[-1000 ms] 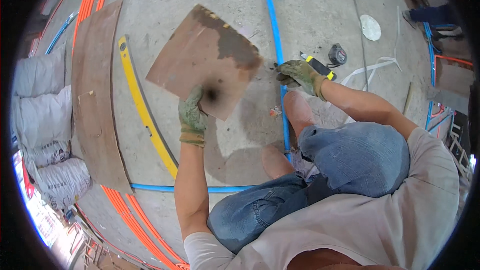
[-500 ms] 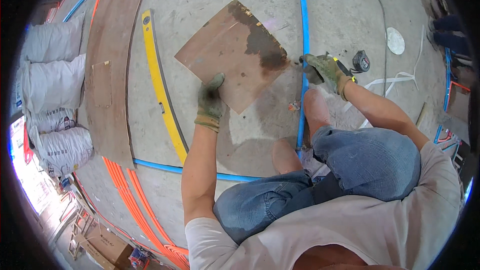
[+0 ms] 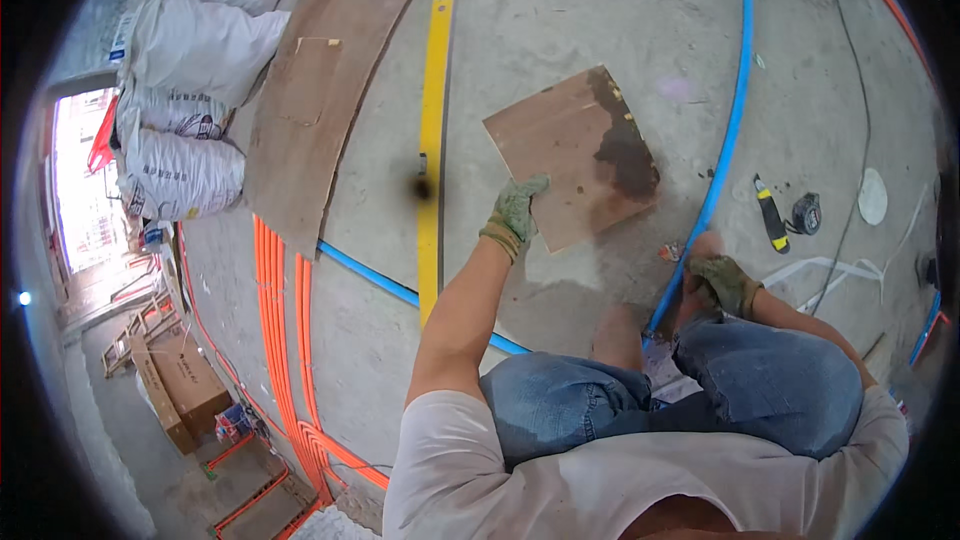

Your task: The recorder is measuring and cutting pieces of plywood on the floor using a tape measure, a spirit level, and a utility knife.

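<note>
My left hand (image 3: 518,210), in a green work glove, grips the lower left edge of a square brown board (image 3: 565,155), thumb on top and the other fingers hidden. A dark stain covers the board's right side, and light chipped spots run along that edge. My right hand (image 3: 728,285), gloved too, is down by my right shin below my knee; its fingertips are hidden, and I cannot see anything held. Beyond it on the concrete lie a yellow and black utility knife (image 3: 770,215) and a black tape measure (image 3: 806,213).
Left of the board lies a yellow spirit level (image 3: 433,120), then a long brown sheet (image 3: 305,155). White sacks (image 3: 205,45) are stacked at far left. A blue pipe (image 3: 735,105) crosses the floor; orange conduits (image 3: 272,300) run at left. A cardboard box (image 3: 190,380) stands lower left.
My right hand has moved back from over the utility knife to my shin, leaving the knife on the floor. My left hand still grips the board. The whole view has swung left.
</note>
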